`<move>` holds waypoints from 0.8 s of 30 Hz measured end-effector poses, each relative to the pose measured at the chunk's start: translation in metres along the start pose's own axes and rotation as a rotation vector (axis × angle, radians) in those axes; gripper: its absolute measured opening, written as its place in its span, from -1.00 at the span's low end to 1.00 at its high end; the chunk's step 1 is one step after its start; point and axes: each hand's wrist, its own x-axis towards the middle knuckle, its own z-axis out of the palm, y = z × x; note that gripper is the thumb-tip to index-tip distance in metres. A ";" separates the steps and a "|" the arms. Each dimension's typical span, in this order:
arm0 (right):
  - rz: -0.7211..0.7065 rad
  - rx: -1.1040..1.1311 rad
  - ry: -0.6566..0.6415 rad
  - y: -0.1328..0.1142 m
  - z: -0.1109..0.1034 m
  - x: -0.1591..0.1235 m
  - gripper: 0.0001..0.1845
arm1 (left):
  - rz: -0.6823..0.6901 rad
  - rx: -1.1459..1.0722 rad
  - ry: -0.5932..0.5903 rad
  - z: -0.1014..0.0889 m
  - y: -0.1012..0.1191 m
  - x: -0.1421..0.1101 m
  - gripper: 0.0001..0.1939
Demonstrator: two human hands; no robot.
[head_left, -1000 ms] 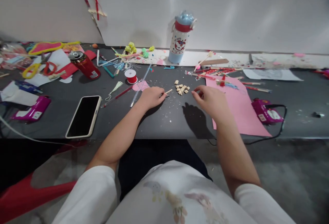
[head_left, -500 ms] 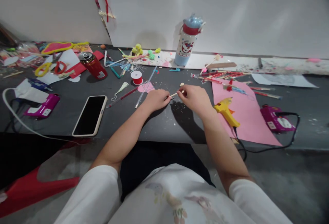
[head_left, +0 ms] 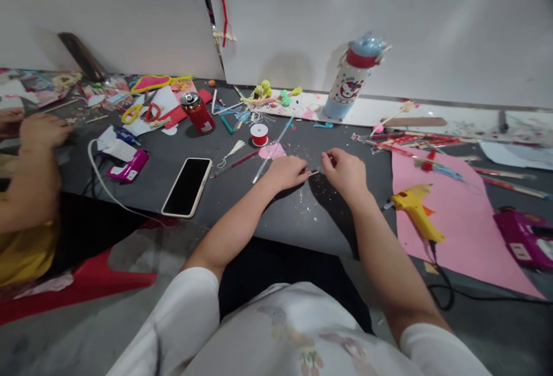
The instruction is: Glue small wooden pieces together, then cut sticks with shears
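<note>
Fingers together, my left hand [head_left: 288, 172] rests low over the table and grips a thin wooden stick [head_left: 314, 173], whose short end pokes out past the fingertips. Just right of that end is my right hand [head_left: 345, 170], thumb and fingers curled in a pinch; what sits between them, if anything, is too small to make out. Pale crumbs [head_left: 307, 206] are scattered on the dark tabletop below. Close behind my left hand lie a pink paper piece [head_left: 276, 151], a clear thin strip [head_left: 268, 156] and a spool of red ribbon [head_left: 259, 136].
A yellow glue gun [head_left: 417, 210] lies on pink paper [head_left: 466, 243] at right, its cord trailing off the edge. Left are a phone [head_left: 187, 187], a red can [head_left: 199, 114] and a purple box [head_left: 128, 166]. A bottle [head_left: 352, 79] stands behind. A co-worker's hand [head_left: 43, 129] works far left.
The view has swung left, bringing a co-worker's arms in. My right hand has come off the stick, leaving a small gap; my left hand still grips it.
</note>
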 end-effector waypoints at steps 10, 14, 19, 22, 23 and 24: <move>-0.051 0.044 -0.027 0.004 0.003 -0.002 -0.66 | -0.173 0.118 0.109 -0.043 0.003 -0.015 -0.65; -0.057 0.030 -0.038 0.005 0.002 -0.003 -0.65 | -0.376 0.155 0.128 -0.075 -0.026 -0.042 -0.66; -0.076 0.009 -0.086 0.002 0.002 -0.003 -0.65 | -0.644 0.193 0.096 -0.101 -0.079 -0.081 -0.65; -0.075 -0.014 -0.113 0.000 0.001 -0.003 -0.64 | -0.767 0.222 0.074 -0.110 -0.107 -0.099 -0.61; -0.073 -0.022 -0.116 -0.001 0.001 -0.004 -0.64 | -0.778 0.232 0.069 -0.112 -0.114 -0.104 -0.59; -0.072 -0.027 -0.116 -0.001 0.001 -0.004 -0.64 | -0.802 0.242 0.063 -0.113 -0.120 -0.108 -0.58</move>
